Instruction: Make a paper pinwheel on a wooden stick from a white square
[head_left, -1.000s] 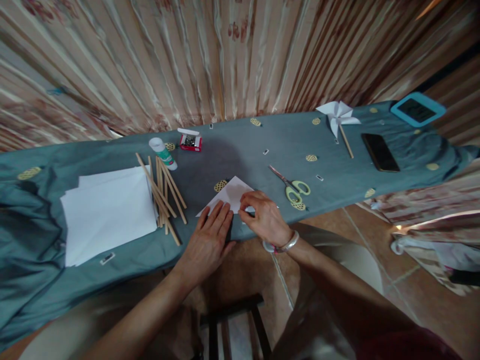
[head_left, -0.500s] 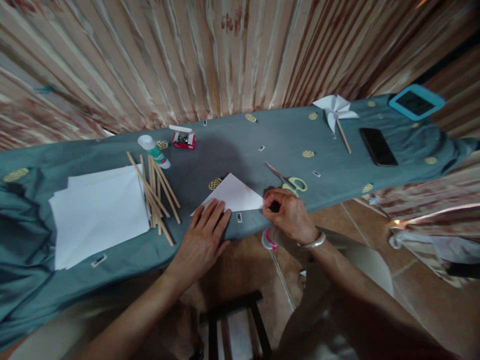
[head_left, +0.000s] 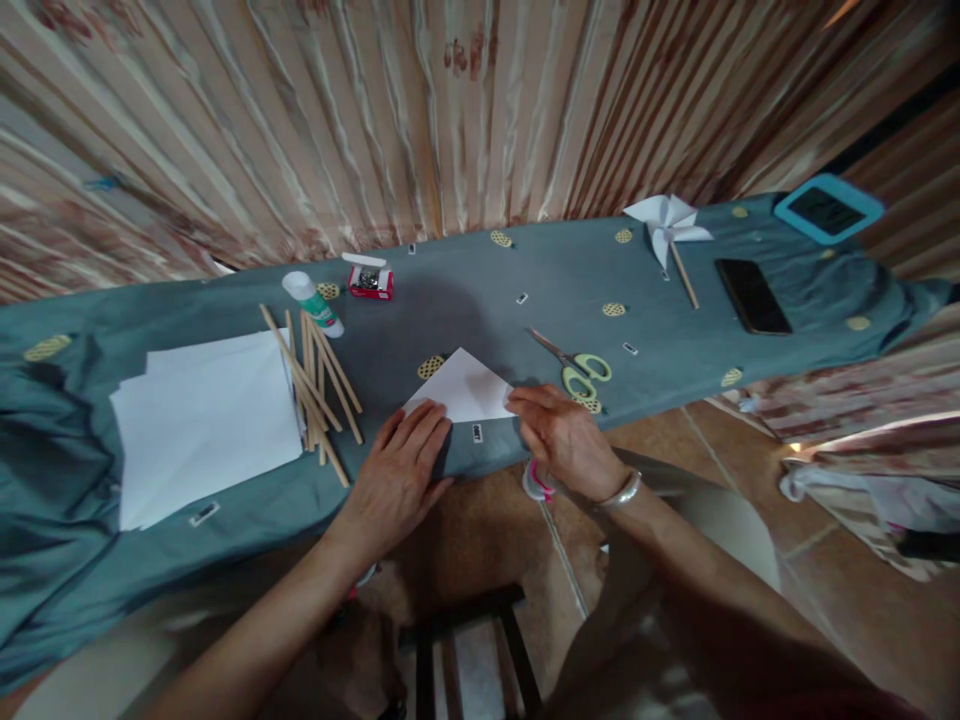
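Note:
A white sheet of paper, folded into a triangle [head_left: 466, 388], lies near the front edge of the cloth-covered table with its peak pointing away from me. My left hand [head_left: 401, 465] rests flat over its left corner, fingers stretched out. At the right corner, my right hand [head_left: 566, 440] has its fingers bent and pressed together on the paper; the thumb is partly hidden. Just beyond the right hand lie open scissors [head_left: 576, 364] with pale green handles.
Left stand a paper stack [head_left: 210, 430], several wooden sticks [head_left: 311, 390], a glue stick [head_left: 313, 303] and a small red box [head_left: 370, 280] of metal bits. Right are a paper pinwheel [head_left: 669, 225], a phone [head_left: 752, 296] and a blue-framed device [head_left: 828, 209]. A curtain [head_left: 480, 120] hangs behind.
My right hand has shifted slightly left over the paper's corner, its fingers straighter than before. The left hand has slid a little left and stays on the paper.

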